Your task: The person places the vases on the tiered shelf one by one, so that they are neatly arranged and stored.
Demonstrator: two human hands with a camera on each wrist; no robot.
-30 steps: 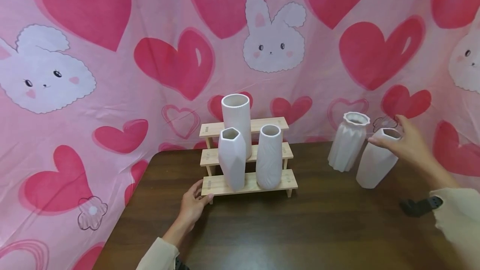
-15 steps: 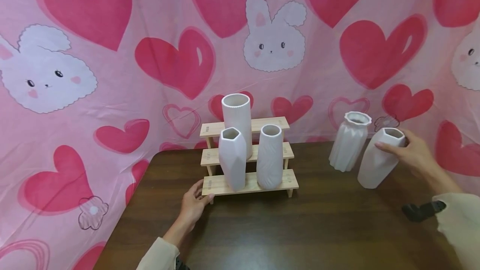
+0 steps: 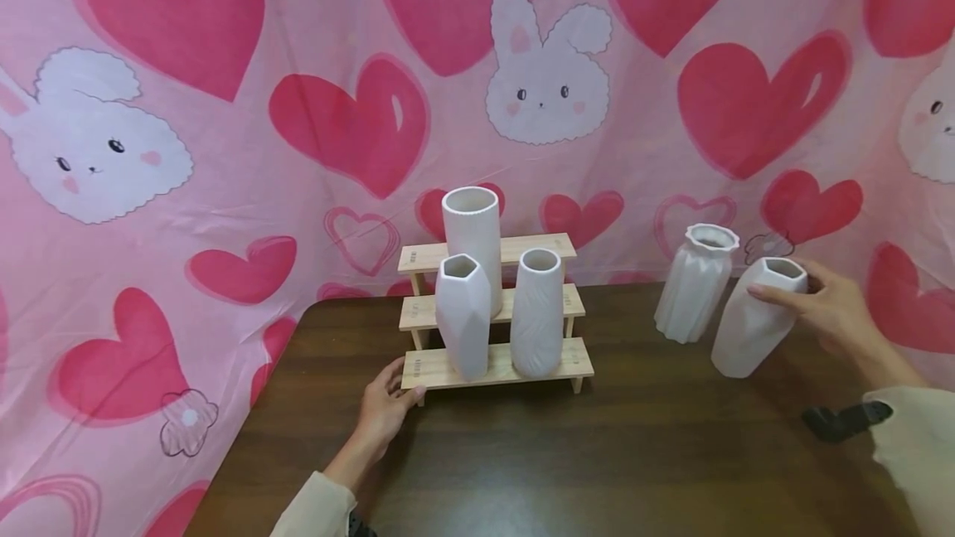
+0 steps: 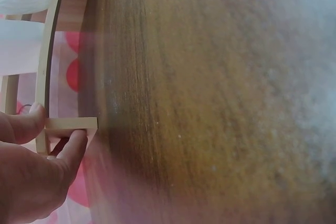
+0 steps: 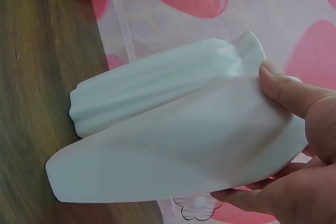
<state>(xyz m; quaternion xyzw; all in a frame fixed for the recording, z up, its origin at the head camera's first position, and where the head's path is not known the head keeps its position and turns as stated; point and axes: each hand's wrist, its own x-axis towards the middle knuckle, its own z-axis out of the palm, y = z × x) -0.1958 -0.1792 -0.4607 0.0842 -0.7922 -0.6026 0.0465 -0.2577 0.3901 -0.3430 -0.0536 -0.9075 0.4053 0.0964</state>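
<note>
My right hand (image 3: 831, 309) grips a white faceted vase (image 3: 749, 330) near its rim, with the thumb on one side and fingers round the other. In the right wrist view, that vase (image 5: 173, 145) lies close along a fluted white vase (image 5: 157, 87). At the left end of a three-step wooden stand (image 3: 418, 367), my left hand (image 3: 384, 408) pinches the lowest step. The left wrist view has its thumb on the board (image 4: 46, 66) and a finger at the short leg. A faceted vase (image 3: 461, 321) and a leaf-textured vase (image 3: 536, 317) stand on the lowest step.
Behind them a tall cylindrical vase (image 3: 477, 230) stands on the middle step. The dark wooden table (image 3: 597, 462) carries everything. A pink cloth with hearts and rabbits (image 3: 336, 40) hangs right behind the table.
My right hand has slid down from over the right faceted vase's rim and taken hold round its upper part. My left hand and the stand keep their place.
</note>
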